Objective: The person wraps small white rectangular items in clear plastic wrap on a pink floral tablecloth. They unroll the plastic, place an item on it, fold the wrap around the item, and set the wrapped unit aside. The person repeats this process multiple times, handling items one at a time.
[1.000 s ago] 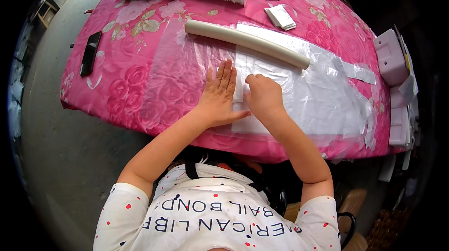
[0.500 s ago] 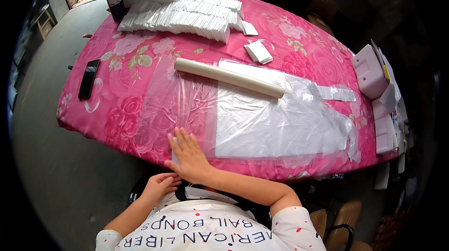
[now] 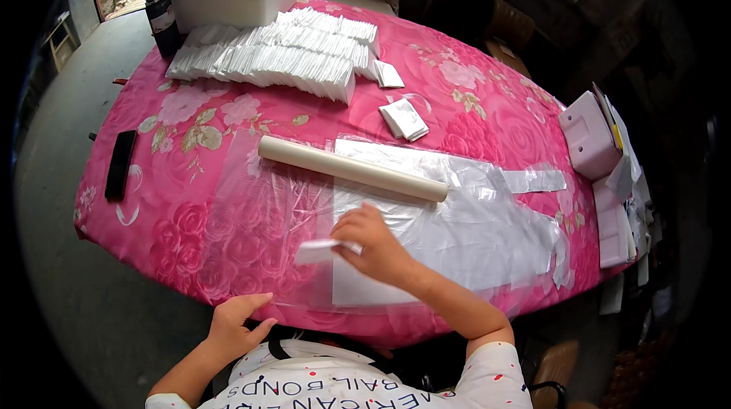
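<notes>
Right hand (image 3: 378,245) pinches a white paper piece (image 3: 318,250); left hand (image 3: 234,327) hangs loosely open.

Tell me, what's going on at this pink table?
A person is working with clear plastic sheeting spread on a pink flowered tablecloth. Their right hand holds a small white folded piece over the plastic, near a cream cardboard tube lying across it. The left hand is at the table's near edge, holding nothing. A big stack of white packets sits at the far side.
</notes>
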Available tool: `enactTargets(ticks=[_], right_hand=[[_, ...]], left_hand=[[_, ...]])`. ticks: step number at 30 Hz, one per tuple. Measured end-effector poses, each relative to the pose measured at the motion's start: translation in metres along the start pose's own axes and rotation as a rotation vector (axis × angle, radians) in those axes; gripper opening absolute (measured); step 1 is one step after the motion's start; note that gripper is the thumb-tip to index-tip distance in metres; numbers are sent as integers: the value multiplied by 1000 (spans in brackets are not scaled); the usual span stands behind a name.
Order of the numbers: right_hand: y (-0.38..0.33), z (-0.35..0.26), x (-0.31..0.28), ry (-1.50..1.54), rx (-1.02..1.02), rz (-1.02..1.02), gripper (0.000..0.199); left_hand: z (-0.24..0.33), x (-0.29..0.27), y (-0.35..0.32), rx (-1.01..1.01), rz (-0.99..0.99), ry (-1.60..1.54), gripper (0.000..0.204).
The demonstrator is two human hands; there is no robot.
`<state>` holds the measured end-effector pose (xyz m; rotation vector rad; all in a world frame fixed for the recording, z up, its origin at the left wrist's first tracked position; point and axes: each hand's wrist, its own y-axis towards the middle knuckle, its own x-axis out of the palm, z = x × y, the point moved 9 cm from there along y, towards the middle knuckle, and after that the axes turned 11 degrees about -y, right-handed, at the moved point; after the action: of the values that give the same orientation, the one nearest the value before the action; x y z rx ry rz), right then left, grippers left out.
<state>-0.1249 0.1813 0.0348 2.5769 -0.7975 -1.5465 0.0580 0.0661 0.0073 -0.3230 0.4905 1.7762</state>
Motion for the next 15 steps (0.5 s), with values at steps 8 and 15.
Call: enactTargets(ticks=[8,15], right_hand=[[38,271,-105,77,649,384,28],[57,225,-104,-454,426,395,43]], left_hand=[[-12,-7,69,141,-6,110,39],[-42,-12,132,238,-85,428,51]])
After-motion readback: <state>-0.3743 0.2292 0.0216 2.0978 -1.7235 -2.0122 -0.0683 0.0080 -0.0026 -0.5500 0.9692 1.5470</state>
